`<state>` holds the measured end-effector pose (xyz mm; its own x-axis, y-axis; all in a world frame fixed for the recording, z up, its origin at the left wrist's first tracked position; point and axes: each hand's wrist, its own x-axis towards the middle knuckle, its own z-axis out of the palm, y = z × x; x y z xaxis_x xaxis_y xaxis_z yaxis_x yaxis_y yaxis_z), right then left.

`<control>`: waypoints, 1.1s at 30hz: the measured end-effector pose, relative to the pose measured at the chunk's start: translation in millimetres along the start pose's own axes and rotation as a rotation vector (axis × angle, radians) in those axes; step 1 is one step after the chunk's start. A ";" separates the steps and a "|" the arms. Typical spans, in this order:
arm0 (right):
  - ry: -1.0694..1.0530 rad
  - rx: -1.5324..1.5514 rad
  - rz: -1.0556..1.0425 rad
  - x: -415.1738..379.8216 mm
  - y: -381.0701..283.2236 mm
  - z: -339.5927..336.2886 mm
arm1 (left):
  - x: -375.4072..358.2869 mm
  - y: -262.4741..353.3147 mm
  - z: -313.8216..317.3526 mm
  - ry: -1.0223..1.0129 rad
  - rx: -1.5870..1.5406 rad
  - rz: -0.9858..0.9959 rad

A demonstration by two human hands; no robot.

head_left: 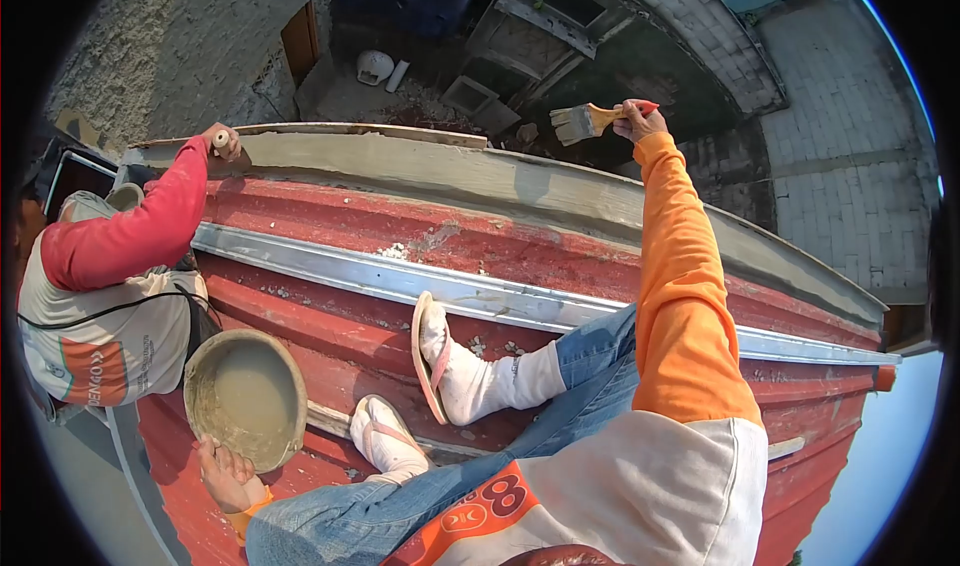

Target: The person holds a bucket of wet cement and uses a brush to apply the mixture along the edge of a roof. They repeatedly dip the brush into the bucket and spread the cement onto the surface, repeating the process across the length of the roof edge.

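Note:
My right hand [641, 122], arm stretched out over the parapet, is closed round a paintbrush [603, 118]. Its wide pale bristles point left, beyond the top of the cement ledge [540, 198], and a red handle end shows past my fingers. Low on the left, my left hand [230, 474] grips the near rim of a round bucket [296, 418]. Greyish wet cement mix [245, 391] lies inside it. The bucket rests tilted on the red metal roof beside my sandalled foot [385, 436].
A co-worker in a red sleeve [130, 231] crouches at left, one hand [222, 143] on a tool handle at the ledge. A metal channel [420, 278] runs along the red ribbed roof [330, 311]. Beyond the ledge is a drop to a yard with a white tank [375, 67].

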<state>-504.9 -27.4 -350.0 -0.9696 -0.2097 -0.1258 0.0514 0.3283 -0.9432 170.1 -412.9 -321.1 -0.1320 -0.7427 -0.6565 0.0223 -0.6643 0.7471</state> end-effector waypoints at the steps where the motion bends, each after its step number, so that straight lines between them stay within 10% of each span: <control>1: -0.021 -0.025 -0.011 -0.1 -7.5 0.7 | -0.4 0.5 1.6 0.002 -0.004 -0.002; 9: -0.369 0.204 0.010 -63.5 -25.5 106.8 | -2.4 -0.3 -0.3 -0.026 0.011 0.017; 24: 0.056 0.138 0.203 -101.1 0.6 305.6 | -13.2 2.8 7.9 0.003 0.010 0.034; 27: 0.118 0.133 0.042 -62.8 93.9 372.8 | -14.6 4.2 8.1 0.024 0.037 0.017; 33: 0.061 0.143 0.177 -76.9 65.7 258.9 | -10.8 3.3 2.7 0.017 0.055 0.018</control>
<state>-365.1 -228.1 -481.9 -0.9550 -0.1031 -0.2781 0.2507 0.2205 -0.9426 168.9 -406.8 -311.3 -0.1156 -0.7561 -0.6441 -0.0302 -0.6455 0.7632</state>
